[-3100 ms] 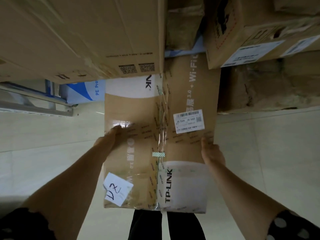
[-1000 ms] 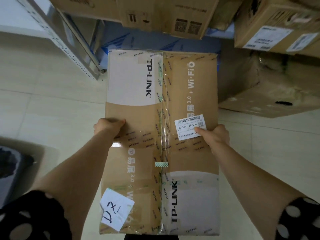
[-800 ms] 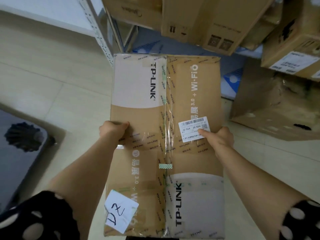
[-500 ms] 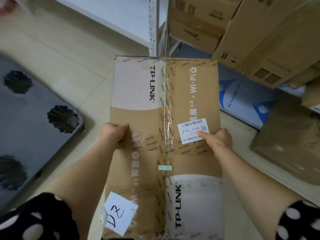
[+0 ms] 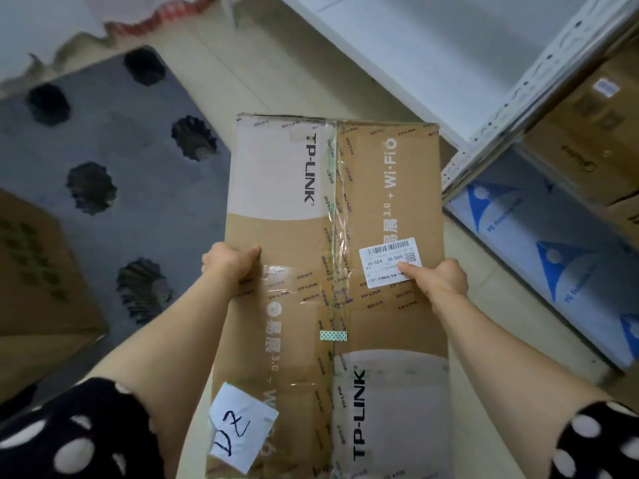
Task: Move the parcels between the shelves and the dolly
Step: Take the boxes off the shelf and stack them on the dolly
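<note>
Both hands clamp a long brown taped cardboard parcel (image 5: 332,271) at frame centre: left hand (image 5: 230,262) curled over its left edge, right hand (image 5: 439,280) gripping its right edge, above the grey plastic dolly (image 5: 114,160) at left.

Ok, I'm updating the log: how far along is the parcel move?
Done: one brown box seems to sit on the dolly. In hand: left hand and right hand grip a long taped parcel, held above the floor between dolly and shelf. Left: setting it down; more boxes sit on the shelf.

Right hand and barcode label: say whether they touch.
Touching. Head view: the thumb of the right hand rests on the barcode label at its lower right corner.
</note>
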### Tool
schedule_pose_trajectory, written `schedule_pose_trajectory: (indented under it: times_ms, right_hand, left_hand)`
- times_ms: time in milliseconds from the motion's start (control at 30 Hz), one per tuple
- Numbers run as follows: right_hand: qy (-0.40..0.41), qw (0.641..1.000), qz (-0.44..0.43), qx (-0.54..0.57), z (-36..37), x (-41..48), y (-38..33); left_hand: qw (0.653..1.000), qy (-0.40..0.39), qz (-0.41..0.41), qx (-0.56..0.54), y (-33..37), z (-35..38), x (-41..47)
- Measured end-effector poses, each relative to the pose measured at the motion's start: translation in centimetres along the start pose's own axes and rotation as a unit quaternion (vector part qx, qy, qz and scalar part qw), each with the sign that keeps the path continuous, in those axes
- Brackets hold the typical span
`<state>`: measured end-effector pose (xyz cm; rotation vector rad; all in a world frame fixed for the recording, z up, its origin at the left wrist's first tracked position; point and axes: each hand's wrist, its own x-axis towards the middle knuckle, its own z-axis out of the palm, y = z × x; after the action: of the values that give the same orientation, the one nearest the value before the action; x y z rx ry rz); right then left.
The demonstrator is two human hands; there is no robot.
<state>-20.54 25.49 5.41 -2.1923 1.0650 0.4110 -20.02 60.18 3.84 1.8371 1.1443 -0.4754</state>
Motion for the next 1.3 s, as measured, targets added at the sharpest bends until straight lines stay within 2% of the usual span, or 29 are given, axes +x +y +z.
schedule_pose_trajectory:
  times_ms: [233,300,533,900,1067,1300]
  right_hand:
    - [-0.068,0.995,-0.065,-0.037,9.5,-4.8,-11.0]
    - [-0.086,0.992,-0.082,-0.047,12.0,-5.8,-13.7]
    - [-0.128,0.977,-0.136,-0.099,20.3,-6.3,-22.6]
    - [-0.149,0.957,-0.185,-0.165,30.9,-3.3,-34.9]
    - [-0.142,0.953,-0.201,-0.175,34.3,-2.4,-37.5]
    - [-0.148,0.943,-0.231,-0.191,36.7,-2.8,-38.6]
  left_hand:
    - [0.996,0.058,-0.038,-0.054,-3.5,-11.9,9.0]
    - [0.994,0.075,-0.043,-0.067,-3.3,-15.0,9.0]
    - [0.984,0.116,-0.083,-0.111,-2.9,-21.4,13.8]
    - [0.966,0.16,-0.135,-0.155,-0.8,-25.2,26.3]
    - [0.966,0.173,-0.138,-0.131,1.1,-25.6,28.0]
    - [0.973,0.146,-0.15,-0.097,1.0,-26.2,29.3]
